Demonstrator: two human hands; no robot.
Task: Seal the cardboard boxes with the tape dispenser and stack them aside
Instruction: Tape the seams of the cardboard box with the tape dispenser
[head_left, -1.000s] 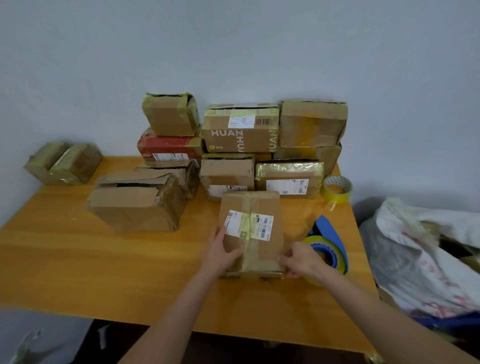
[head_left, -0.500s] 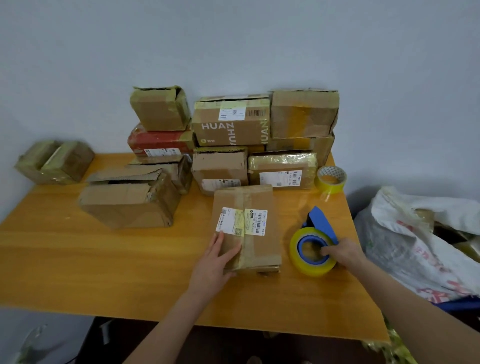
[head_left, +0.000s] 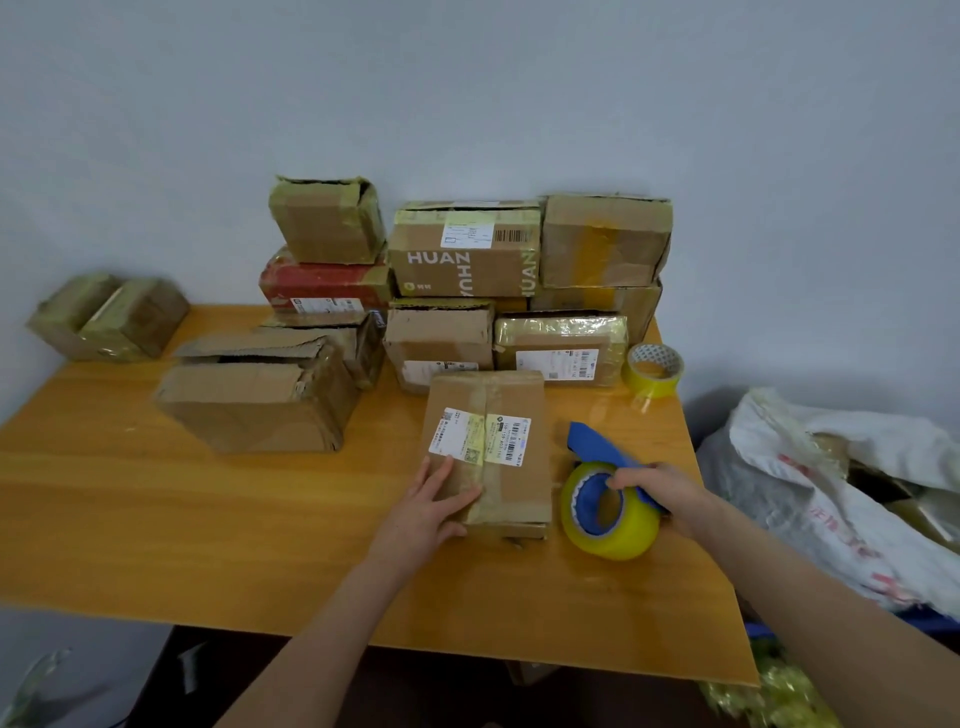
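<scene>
A flat cardboard box (head_left: 511, 405) with white shipping labels lies on the wooden table (head_left: 156, 519) in front of me. My left hand (head_left: 428, 506) rests flat on its near left corner, fingers straight. My right hand (head_left: 662, 493) grips the blue tape dispenser (head_left: 597, 447), which carries a yellow tape roll (head_left: 613, 530) and stands just right of the box. A large open box (head_left: 260, 395) with torn flaps sits to the left.
Several taped boxes are stacked against the wall (head_left: 467, 260) behind the flat box. Two small boxes (head_left: 104, 317) sit at the far left edge. A spare yellow tape roll (head_left: 653, 369) lies at the back right. A white sack (head_left: 831, 493) stands right of the table.
My right hand left the box's near edge, moved right to the tape dispenser and took hold of it, tilting it up. My left hand stayed on the box.
</scene>
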